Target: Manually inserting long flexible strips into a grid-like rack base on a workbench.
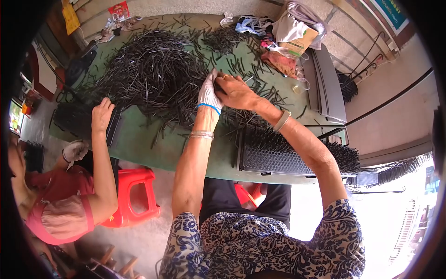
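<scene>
We mark the black strips point(153, 69), left of top centre, as plastic-looking, smooth, faintly glossy. Desk point(153, 146): matt green. Perforated block point(278, 161), right of centre: dark, plastic-looking. Stool point(121, 217), lower left: glossy red plastic. We log knit cloth glove point(210, 96), centre; shiny metal-looking bracelet point(201, 135); patterned cloth shirt point(269, 249), bottom.

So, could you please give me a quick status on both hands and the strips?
Left hand gloved, right hand bare, together by the black strips; grip unclear. Strips heaped, some scattered. Perforated rack below right forearm.
</scene>
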Motion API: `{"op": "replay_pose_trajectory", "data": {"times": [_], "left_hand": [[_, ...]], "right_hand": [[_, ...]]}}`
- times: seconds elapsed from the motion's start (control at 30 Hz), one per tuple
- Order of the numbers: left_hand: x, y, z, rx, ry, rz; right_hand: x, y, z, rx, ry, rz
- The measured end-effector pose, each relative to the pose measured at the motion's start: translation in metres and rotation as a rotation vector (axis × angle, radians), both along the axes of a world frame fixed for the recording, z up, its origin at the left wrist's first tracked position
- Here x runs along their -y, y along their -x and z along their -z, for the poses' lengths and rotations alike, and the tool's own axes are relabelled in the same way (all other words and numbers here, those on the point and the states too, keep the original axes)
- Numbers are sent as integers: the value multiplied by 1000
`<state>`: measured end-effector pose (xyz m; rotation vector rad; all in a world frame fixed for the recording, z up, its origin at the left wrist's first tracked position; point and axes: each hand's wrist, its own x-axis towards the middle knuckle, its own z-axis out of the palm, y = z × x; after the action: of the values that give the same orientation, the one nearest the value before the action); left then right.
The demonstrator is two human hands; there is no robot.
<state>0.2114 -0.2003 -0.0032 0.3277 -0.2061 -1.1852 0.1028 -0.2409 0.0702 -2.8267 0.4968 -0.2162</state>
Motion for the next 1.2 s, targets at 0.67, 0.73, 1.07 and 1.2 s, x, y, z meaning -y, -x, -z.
{"op": "replay_pose_trajectory", "data": {"times": [0.67, 0.73, 1.07, 1.2], "left_hand": [[-7, -11, 8, -257, -90, -119], [-5, -12, 9, -253, -126, -105], [-40, -23, 28, -187, -314, -156], [-67, -19, 49, -218, -241, -110]], "right_hand": [[32, 44, 17, -116, -85, -164], [44, 49, 18, -74, -23, -222], [102, 82, 72, -390, -62, 141], [83, 73, 81, -690, 88, 100]]}}
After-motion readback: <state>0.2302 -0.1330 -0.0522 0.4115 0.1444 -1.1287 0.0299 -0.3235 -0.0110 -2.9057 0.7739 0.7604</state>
